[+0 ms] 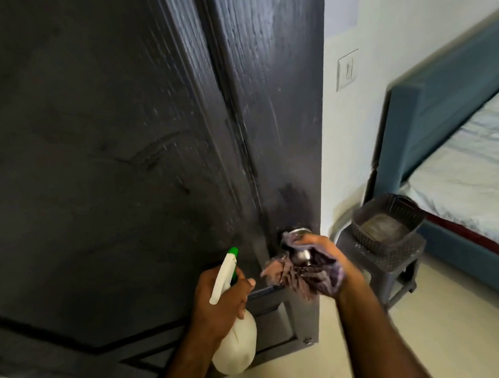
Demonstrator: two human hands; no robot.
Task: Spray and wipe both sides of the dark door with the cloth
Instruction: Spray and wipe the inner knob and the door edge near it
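The dark door fills most of my view, its long axis running up and away from me, its free edge on the right with pale streaks and a damp-looking patch just above the knob. Beyond that edge I see a bed, and nearer, a dark stool carrying a basket.

My left hand is curled round the neck of the white spray bottle, nozzle pointing up at the door face, held low near the door's lower right corner. My right hand is the nearer one to the work: it grips the bunched cloth, wrapped against the metal knob at the door's right edge.

I judge the knob is being wiped now; the unwiped panel lies up and left of that grip, so the next stroke should travel that way.
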